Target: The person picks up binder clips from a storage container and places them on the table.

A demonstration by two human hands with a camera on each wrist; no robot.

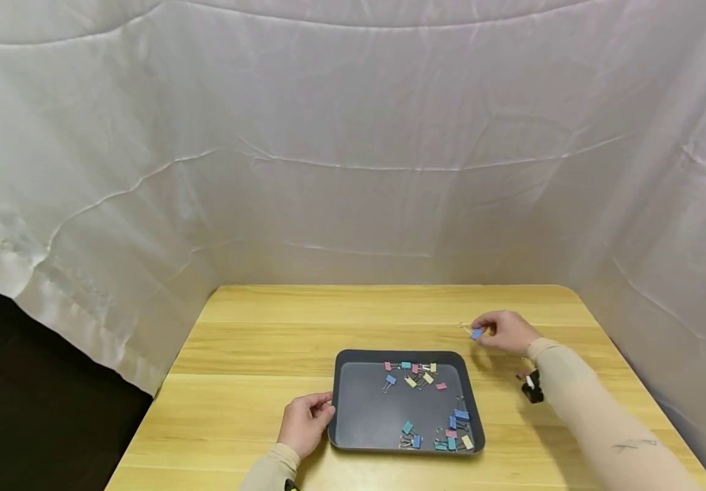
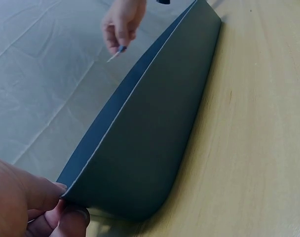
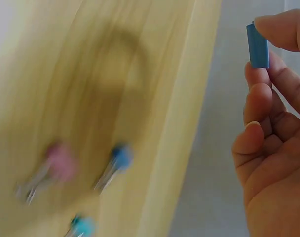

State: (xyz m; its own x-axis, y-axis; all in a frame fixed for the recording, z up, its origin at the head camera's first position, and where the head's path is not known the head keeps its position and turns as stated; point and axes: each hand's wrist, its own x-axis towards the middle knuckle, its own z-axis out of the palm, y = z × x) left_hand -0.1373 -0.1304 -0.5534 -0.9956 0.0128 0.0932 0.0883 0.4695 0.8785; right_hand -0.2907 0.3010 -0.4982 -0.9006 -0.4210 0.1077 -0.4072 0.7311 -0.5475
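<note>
My left hand pinches the left edge of the dark grey tray between thumb and fingers; the left wrist view shows the fingertips right at the rim. Beyond the tray's far right corner, my right hand holds a blue binder clip up over the table, thumb on one side and fingers on the other. The clip's wire handles point left in the head view. Inside the tray lie several pink, yellow, teal and blue binder clips, grouped toward the back, the right side and the front right corner.
On the wooden table, the right wrist view shows a pink binder clip, a second blue clip and a teal clip, all blurred. My right forearm covers part of the table's right side. A pale cloth hangs behind the table.
</note>
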